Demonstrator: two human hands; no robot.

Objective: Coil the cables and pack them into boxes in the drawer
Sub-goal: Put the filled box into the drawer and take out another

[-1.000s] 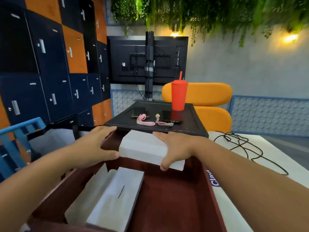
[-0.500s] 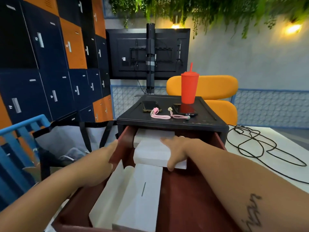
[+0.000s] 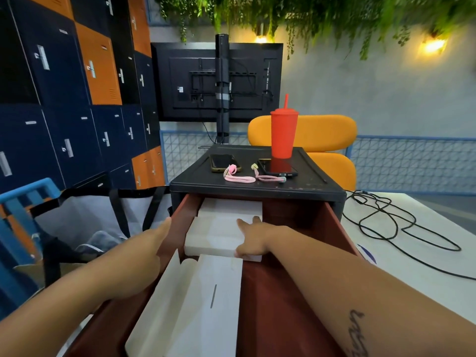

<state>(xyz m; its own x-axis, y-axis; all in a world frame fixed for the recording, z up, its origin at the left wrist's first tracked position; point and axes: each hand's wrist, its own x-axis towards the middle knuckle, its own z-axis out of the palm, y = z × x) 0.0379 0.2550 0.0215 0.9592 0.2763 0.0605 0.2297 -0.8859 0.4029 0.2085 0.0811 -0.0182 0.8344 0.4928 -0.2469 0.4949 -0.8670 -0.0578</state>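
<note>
Pressing on a white box (image 3: 216, 235), my right hand (image 3: 253, 239) lies across its right end. The fingers are stretched forward over the lid and the thumb rests against the near edge. The hand is not clenched round the box, only laid flat on it. This box sits crosswise in the back half of the dark red drawer (image 3: 296, 279), close to the front lip of the black cabinet (image 3: 257, 188). Right behind it, deeper under the cabinet top, a second white box (image 3: 231, 207) shows. Nearer me, a longer white box (image 3: 206, 305) lies lengthwise along the left side of the drawer, with a flap standing open on its left.

My left hand (image 3: 154, 246) is outside the drawer. Its fingers are straight and together, laid against the outer face of the left wall, and it grips nothing.

The black cable (image 3: 381, 222) sprawls in loose loops on the white table (image 3: 425, 253) to the right of the cabinet, well apart from both my hands.

On the cabinet top a red tumbler (image 3: 283, 135) with a straw stands upright. Two dark phones (image 3: 222, 162) lie flat there, one just beside the tumbler, and pink wrist straps (image 3: 239, 178) lie in front of them. Left of the drawer hangs a grey bag (image 3: 85, 217) with black straps.
</note>
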